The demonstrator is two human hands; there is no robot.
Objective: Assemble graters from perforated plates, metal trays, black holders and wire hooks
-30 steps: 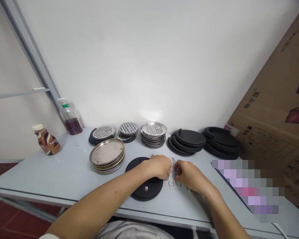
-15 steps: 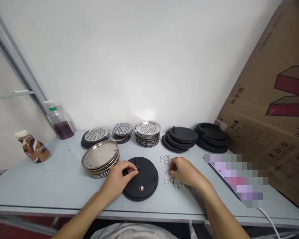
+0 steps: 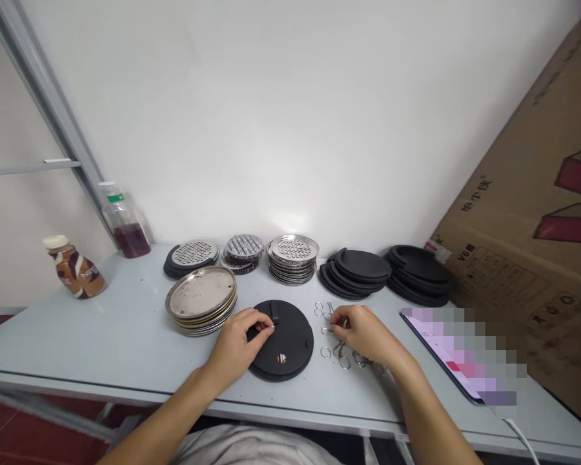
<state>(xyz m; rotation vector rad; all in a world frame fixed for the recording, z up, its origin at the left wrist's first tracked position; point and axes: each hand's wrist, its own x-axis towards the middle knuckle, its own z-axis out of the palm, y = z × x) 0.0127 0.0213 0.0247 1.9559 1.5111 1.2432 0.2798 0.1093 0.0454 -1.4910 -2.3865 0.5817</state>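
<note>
Thumb and fingers of the left hand (image 3: 237,339) pinch an apparent tiny silvery bit (image 3: 273,327) over a round black disc (image 3: 295,336), flat beneath, probably for steadiness. The right hand (image 3: 365,329) curls at loose silver metal rings (image 3: 326,358), grip hidden. One second earlier, left fingers were beside them.

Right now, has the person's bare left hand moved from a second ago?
Yes, leftward: the left hand went from the right edge of the round black disc to its left side, nearer the stack of round silvery metal plates.
</note>
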